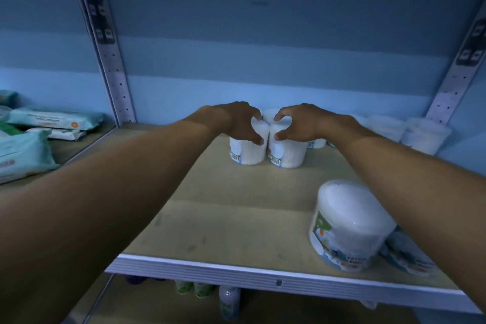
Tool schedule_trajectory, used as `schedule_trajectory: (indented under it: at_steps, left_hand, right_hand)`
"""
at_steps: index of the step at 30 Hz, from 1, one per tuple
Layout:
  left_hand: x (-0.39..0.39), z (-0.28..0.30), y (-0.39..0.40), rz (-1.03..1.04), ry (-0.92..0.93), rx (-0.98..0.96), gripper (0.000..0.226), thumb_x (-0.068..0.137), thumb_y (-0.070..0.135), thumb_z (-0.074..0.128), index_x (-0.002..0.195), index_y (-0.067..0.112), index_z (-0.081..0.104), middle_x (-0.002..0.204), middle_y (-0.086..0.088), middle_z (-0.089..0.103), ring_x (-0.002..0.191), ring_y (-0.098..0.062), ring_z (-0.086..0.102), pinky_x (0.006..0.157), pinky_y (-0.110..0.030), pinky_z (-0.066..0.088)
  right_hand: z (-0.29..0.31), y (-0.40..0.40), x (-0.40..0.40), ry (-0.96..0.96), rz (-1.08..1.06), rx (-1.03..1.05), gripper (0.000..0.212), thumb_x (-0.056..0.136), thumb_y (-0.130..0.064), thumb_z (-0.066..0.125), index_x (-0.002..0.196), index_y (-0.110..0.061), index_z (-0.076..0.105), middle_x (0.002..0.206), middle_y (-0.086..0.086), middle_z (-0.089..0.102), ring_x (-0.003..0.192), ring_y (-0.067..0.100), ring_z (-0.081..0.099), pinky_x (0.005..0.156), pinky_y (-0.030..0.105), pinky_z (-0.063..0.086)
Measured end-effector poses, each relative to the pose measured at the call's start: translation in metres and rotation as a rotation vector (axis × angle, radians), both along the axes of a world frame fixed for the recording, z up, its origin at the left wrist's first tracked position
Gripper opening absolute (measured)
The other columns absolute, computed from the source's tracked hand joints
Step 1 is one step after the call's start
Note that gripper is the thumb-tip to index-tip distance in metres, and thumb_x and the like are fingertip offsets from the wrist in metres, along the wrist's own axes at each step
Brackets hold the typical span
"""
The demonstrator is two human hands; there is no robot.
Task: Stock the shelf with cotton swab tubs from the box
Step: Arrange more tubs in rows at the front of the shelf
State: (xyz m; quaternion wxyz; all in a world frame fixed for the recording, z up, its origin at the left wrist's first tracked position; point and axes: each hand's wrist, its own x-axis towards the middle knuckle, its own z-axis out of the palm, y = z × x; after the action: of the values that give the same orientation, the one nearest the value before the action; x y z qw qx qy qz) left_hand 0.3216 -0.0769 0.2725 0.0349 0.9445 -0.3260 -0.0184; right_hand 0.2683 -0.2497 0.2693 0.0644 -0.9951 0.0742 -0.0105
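Two white cotton swab tubs stand side by side at the middle of the wooden shelf [236, 208]. My left hand [234, 119] grips the top of the left tub [247, 152]. My right hand [302, 122] grips the top of the right tub [288, 156]. Both tubs rest on the shelf board with barcodes facing me. Another tub top [269, 114] shows just behind them, between my hands. A larger tub [347, 223] stands near the front edge at the right. The box is out of view.
More white tubs [426, 134] line the back right of the shelf, and another tub [410, 255] sits behind the large one. Wet wipe packs [23, 150] lie on the neighbouring shelf at the left. Bottles [228, 300] stand on the shelf below. Perforated metal uprights [113, 60] frame the bay.
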Motion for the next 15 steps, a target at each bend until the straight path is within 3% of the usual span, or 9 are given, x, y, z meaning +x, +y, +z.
schedule_trajectory:
  at_steps: [6, 12, 15]
  left_hand:
    - [0.011, -0.004, -0.007, -0.017, -0.027, 0.000, 0.062, 0.082, 0.049, 0.072, 0.137, 0.030, 0.051, 0.140, 0.002, 0.050, 0.127, -0.021, 0.047, 0.102, -0.036, 0.043]
    - [0.011, -0.003, -0.008, -0.020, -0.042, 0.010, 0.060, 0.079, 0.051, 0.074, 0.133, 0.033, 0.054, 0.137, 0.004, 0.052, 0.123, -0.021, 0.050, 0.099, -0.035, 0.045]
    - [0.007, -0.001, -0.005, -0.017, -0.032, 0.010, 0.059, 0.079, 0.051, 0.073, 0.132, 0.034, 0.054, 0.136, 0.004, 0.052, 0.123, -0.021, 0.050, 0.097, -0.032, 0.044]
  right_hand:
    - [0.004, 0.003, 0.002, 0.022, 0.013, 0.017, 0.053, 0.086, -0.047, 0.069, 0.137, -0.038, 0.056, 0.149, -0.004, 0.044, 0.134, 0.022, 0.045, 0.100, 0.032, 0.040]
    - [0.009, 0.007, -0.004, 0.045, -0.002, 0.020, 0.056, 0.085, -0.046, 0.071, 0.138, -0.038, 0.056, 0.149, -0.005, 0.045, 0.134, 0.022, 0.045, 0.105, 0.035, 0.042]
    - [0.012, 0.012, -0.009, 0.063, -0.002, 0.018, 0.056, 0.086, -0.045, 0.071, 0.139, -0.037, 0.056, 0.148, -0.004, 0.045, 0.131, 0.024, 0.047, 0.101, 0.036, 0.047]
